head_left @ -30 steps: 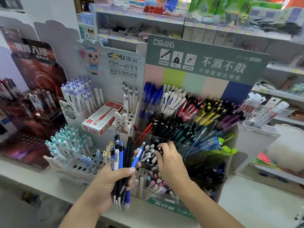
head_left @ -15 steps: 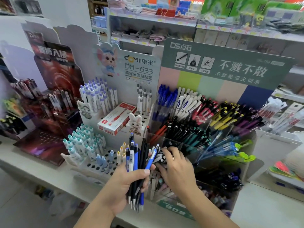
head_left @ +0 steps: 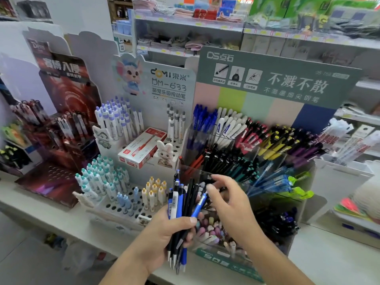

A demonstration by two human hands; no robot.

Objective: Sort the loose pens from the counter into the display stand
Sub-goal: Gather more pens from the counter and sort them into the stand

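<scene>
Plainly mid-sort, the left hand (head_left: 164, 233) clutches a bundle of pens (head_left: 181, 210) at 6 o'clock while the right hand (head_left: 228, 202), fingers loosely spread and empty (apparently), hovers over the display stand (head_left: 267, 161), so next likely pluck 1 matching pen.

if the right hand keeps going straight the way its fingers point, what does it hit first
Probably the bundle of pens gripped by the left hand: the right hand points leftward at their upper ends. Depth is unclear; it might pass behind them into the clear display stand.
</scene>
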